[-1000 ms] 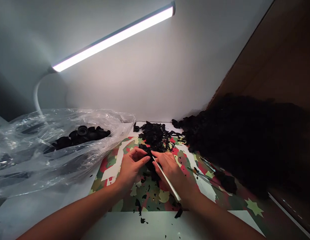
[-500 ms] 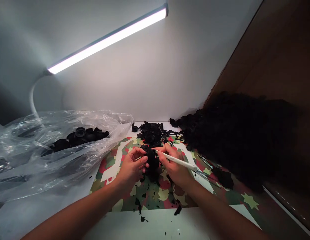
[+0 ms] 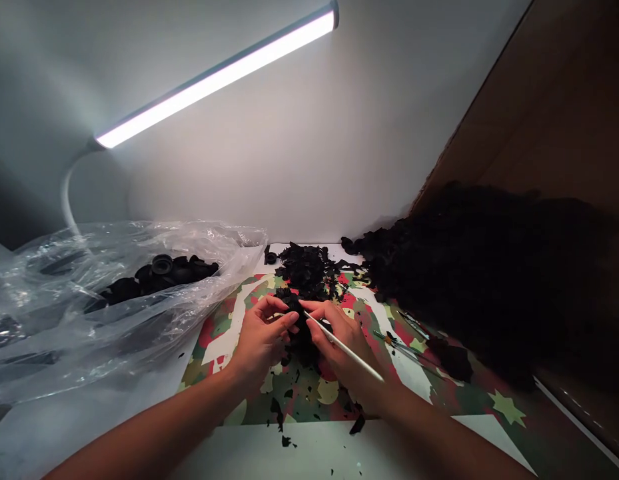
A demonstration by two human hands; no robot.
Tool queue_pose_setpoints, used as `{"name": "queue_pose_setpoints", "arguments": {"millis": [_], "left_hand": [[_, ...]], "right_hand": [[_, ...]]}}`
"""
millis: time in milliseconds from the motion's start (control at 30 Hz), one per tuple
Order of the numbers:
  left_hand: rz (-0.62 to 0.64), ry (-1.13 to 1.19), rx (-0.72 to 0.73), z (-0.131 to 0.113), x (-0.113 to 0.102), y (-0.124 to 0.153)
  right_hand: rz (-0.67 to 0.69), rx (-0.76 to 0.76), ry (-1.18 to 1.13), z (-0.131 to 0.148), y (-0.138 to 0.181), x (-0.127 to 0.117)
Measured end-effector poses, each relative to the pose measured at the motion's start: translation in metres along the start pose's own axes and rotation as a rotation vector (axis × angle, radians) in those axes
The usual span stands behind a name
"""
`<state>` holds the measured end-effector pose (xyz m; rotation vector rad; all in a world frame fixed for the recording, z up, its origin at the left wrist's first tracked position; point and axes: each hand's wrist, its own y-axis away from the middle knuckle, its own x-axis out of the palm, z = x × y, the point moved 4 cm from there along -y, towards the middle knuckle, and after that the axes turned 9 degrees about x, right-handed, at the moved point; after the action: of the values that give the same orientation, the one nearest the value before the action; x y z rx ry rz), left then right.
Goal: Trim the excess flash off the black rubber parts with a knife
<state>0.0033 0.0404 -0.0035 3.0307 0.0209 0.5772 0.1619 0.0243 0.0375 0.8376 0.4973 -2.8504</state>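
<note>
My left hand (image 3: 266, 328) is closed around the left side of a black rubber-like part (image 3: 302, 337), its thumb and fingers pinching it. Ridges show along the part's upper edge, but its full shape is lost in the dark. My right hand (image 3: 342, 340) grips a slim white pen-like tool (image 3: 349, 353), whose back end slants down over the wrist. The tool's tip meets the black part near the right index finger; the tip itself is too small to make out. Black scraps (image 3: 276, 410) lie on the patterned sheet (image 3: 254, 400) below the hands.
A pile of black trimmings (image 3: 309, 267) sits behind the hands. On the left, a clear plastic bag (image 3: 139, 353) holds round black parts (image 3: 162, 265). A large black heap (image 3: 489, 280) fills the right beside cardboard (image 3: 554, 120). Metal tweezers (image 3: 414, 325) lie right. A lamp (image 3: 219, 77) shines overhead.
My right hand has tilted the white tool more steeply, its back end now lower and nearer my wrist. The black part has turned slightly, showing more of its ridged edge.
</note>
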Motion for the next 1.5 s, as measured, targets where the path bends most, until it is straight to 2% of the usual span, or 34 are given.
{"name": "queue_pose_setpoints", "arguments": {"millis": [233,367,500,600,700,767,867,933,1033,1133,1300,1400,1500], "left_hand": [[0.007,-0.019,0.083,0.0,0.0,0.0],[0.045,0.031,0.076,0.0,0.004,-0.002],[0.182,0.101,0.033,-0.002,0.012,0.005],[0.266,0.13,0.048,-0.007,0.016,0.012],[0.218,0.147,0.025,-0.008,0.014,0.012],[0.172,0.159,0.004,-0.008,0.011,0.008],[0.137,0.197,-0.036,-0.004,0.008,0.003],[0.131,0.221,-0.05,-0.001,0.006,0.0],[0.12,0.166,0.013,0.004,0.005,-0.003],[0.134,0.037,0.037,0.009,0.005,-0.003],[0.153,-0.03,0.031,0.01,0.004,-0.005],[0.159,-0.037,0.111,0.007,0.002,-0.007],[0.112,-0.141,0.237,0.003,-0.004,-0.009]], "right_hand": [[-0.148,-0.235,0.315,0.011,0.006,0.011],[-0.194,-0.16,0.38,0.004,-0.005,0.009],[-0.241,-0.048,0.402,-0.028,-0.026,-0.012],[-0.264,0.103,0.31,-0.058,-0.037,-0.034],[-0.164,0.152,0.253,-0.068,-0.038,-0.04],[-0.085,0.182,0.173,-0.066,-0.036,-0.037],[-0.088,0.202,0.001,-0.056,-0.031,-0.031],[-0.062,0.257,-0.217,-0.05,-0.027,-0.025],[0.096,0.413,-0.652,-0.043,-0.02,-0.009],[0.151,0.424,-0.829,-0.032,-0.014,-0.001],[0.073,0.234,-0.625,-0.015,-0.008,-0.008],[0.023,0.166,-0.415,-0.01,-0.007,-0.013],[-0.006,0.151,-0.32,-0.008,-0.006,-0.016]]}}
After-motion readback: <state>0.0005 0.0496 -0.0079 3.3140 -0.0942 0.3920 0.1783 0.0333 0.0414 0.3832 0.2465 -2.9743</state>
